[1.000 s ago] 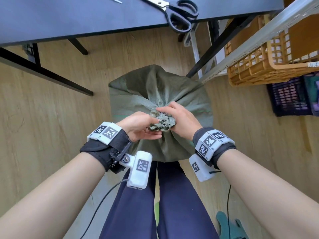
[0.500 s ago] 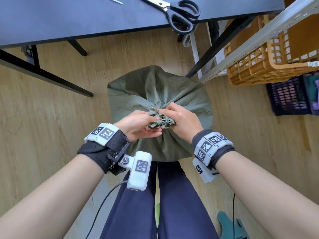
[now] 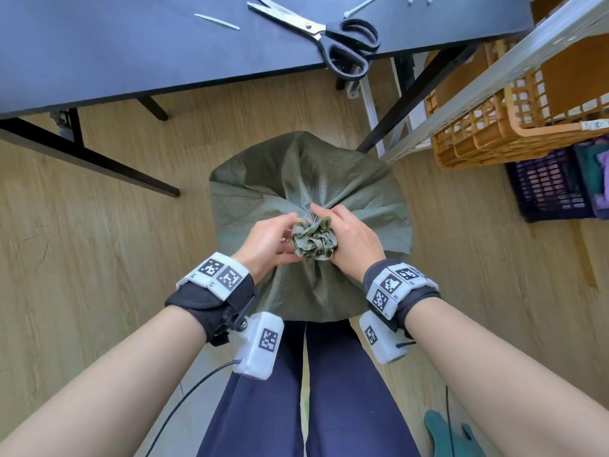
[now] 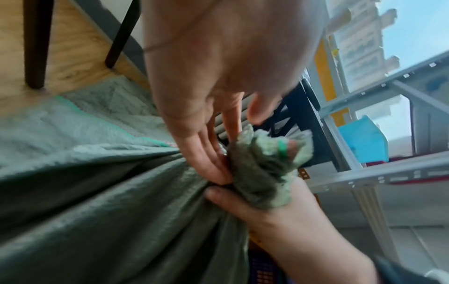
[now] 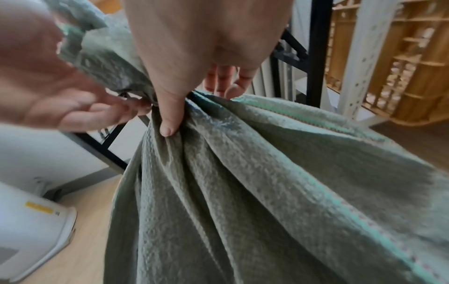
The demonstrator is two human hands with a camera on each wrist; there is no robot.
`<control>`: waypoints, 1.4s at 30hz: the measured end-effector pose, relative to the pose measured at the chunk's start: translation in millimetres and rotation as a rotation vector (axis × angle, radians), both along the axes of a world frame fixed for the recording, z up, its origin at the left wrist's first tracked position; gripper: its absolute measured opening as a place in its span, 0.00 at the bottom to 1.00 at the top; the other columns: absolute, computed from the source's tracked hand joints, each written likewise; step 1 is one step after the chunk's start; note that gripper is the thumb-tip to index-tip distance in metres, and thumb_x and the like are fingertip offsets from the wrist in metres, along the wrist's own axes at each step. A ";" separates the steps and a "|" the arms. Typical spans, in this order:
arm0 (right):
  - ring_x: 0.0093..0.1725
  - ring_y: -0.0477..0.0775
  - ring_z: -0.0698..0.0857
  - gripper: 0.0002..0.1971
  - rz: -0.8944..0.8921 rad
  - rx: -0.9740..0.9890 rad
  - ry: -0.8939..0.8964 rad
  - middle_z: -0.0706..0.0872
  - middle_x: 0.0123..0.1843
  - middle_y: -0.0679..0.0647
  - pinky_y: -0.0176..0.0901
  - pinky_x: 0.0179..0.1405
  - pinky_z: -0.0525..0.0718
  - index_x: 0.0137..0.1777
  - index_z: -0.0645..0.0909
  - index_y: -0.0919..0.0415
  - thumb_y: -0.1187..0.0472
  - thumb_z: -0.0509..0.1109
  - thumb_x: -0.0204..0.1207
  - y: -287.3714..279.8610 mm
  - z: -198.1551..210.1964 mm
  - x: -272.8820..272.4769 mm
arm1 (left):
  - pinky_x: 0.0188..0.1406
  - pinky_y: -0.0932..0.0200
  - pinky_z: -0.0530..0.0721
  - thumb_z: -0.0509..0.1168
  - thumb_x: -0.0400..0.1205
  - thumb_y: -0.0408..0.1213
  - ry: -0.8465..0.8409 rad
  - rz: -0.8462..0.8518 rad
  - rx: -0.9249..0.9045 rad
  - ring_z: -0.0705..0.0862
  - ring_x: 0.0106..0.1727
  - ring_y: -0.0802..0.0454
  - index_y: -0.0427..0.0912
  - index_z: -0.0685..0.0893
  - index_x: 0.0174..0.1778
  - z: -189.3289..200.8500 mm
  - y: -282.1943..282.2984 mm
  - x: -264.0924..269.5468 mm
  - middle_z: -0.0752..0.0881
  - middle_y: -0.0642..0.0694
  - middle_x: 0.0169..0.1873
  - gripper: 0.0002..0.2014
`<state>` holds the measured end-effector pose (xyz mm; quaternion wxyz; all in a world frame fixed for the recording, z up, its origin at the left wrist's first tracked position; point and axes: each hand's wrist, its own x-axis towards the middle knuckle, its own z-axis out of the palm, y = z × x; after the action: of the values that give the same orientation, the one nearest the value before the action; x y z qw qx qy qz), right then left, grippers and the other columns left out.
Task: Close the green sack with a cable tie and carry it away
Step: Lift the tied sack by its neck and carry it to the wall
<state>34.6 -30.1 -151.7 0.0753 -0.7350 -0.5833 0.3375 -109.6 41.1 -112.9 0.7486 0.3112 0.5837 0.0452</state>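
The green sack stands full on the wooden floor in front of my legs. Its mouth is gathered into a ruffled bunch between my hands. My right hand grips the neck just under the bunch, thumb pressed down on the folds. My left hand lies against the other side of the neck with straight fingers and its thumb off the cloth. No cable tie shows clearly round the neck. White cable ties lie on the table.
A dark table stands ahead, with scissors near its edge and a white offcut. Its black legs run beside the sack. At right are a metal rack, an orange crate and a purple crate.
My hands have shifted slightly on the neck and the ruffled bunch now stands up fuller between them. The left thumb no longer presses under the bunch. The sack stays in place.
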 end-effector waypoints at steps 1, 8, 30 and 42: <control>0.58 0.62 0.80 0.33 -0.012 0.012 -0.008 0.79 0.59 0.58 0.54 0.53 0.77 0.78 0.66 0.53 0.59 0.71 0.71 -1.3 -3.7 -0.8 | 0.46 0.52 0.86 0.59 0.80 0.32 -0.012 -0.019 0.066 0.83 0.40 0.45 0.36 0.83 0.56 -5.7 0.3 -5.3 0.81 0.33 0.52 0.12; 0.62 0.59 0.76 0.26 -0.073 0.028 -0.027 0.81 0.62 0.52 0.49 0.55 0.65 0.69 0.77 0.49 0.52 0.73 0.69 -8.0 -28.1 2.3 | 0.57 0.53 0.81 0.75 0.70 0.41 0.123 -0.803 0.853 0.81 0.55 0.45 0.59 0.74 0.68 -40.1 -10.1 -7.4 0.70 0.46 0.66 0.30; 0.47 0.60 0.80 0.07 -0.068 0.346 0.111 0.85 0.47 0.55 0.48 0.47 0.74 0.45 0.84 0.60 0.66 0.74 0.68 -14.3 57.8 -1.2 | 0.36 0.54 0.75 0.61 0.69 0.22 0.045 -0.308 1.227 0.75 0.35 0.50 0.38 0.80 0.38 54.2 -38.1 -2.4 0.79 0.45 0.34 0.08; 0.47 0.58 0.82 0.13 0.207 0.320 0.234 0.83 0.43 0.52 0.48 0.44 0.77 0.48 0.81 0.58 0.51 0.76 0.69 3.6 128.3 -87.4 | 0.37 0.52 0.75 0.66 0.66 0.19 0.255 -0.116 1.155 0.78 0.35 0.46 0.40 0.83 0.35 121.1 -50.8 -100.2 0.81 0.46 0.30 0.11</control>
<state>-52.8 -26.5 -23.4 0.2233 -0.6058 -0.6890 0.3293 -209.8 -9.6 8.2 0.3832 0.7026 0.5320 0.2765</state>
